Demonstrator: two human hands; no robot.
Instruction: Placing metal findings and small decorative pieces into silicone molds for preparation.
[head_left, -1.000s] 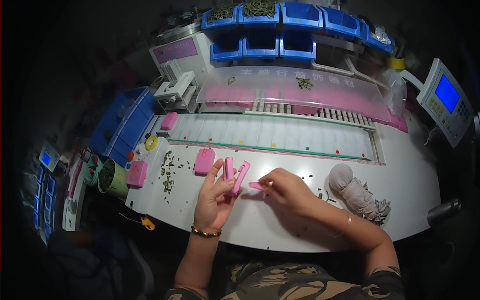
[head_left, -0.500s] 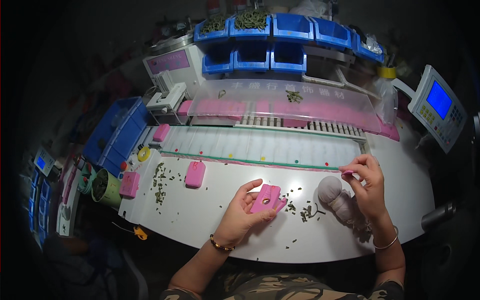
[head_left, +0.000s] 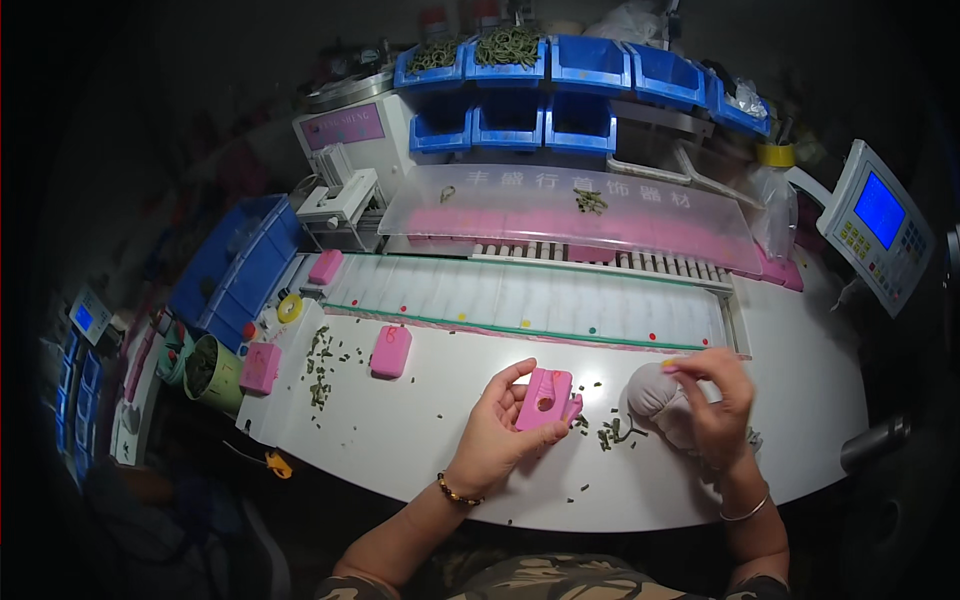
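Observation:
My left hand (head_left: pixel 497 425) is closed around a pink rubber mold block (head_left: pixel 533 405) with a dark, roundish hollow in its face. A small pink flap sticks out at the block's right side, near my thumb. Pinched between the fingertips of my right hand (head_left: pixel 717 400) is a small pink and yellow piece (head_left: pixel 669 367), too small to make out fully. That hand is over a knotted off-white cloth pouch (head_left: pixel 655 390) on the white table and partly hides it. Dark green bits (head_left: pixel 612 434) lie scattered between the two hands.
Pink blocks (head_left: pixel 391 352) stand on the table at the left, beside more green scraps (head_left: pixel 318 365). Behind runs a white, green-edged strip (head_left: pixel 540 300) with coloured dots, under a clear cover (head_left: pixel 560 205). Blue bins (head_left: pixel 590 63) line the back; a control panel (head_left: pixel 880 215) rises at the right.
My right hand has moved left and lower, over the cloth pouch, still pinching the small piece. My left hand and the mold block have shifted slightly right in view.

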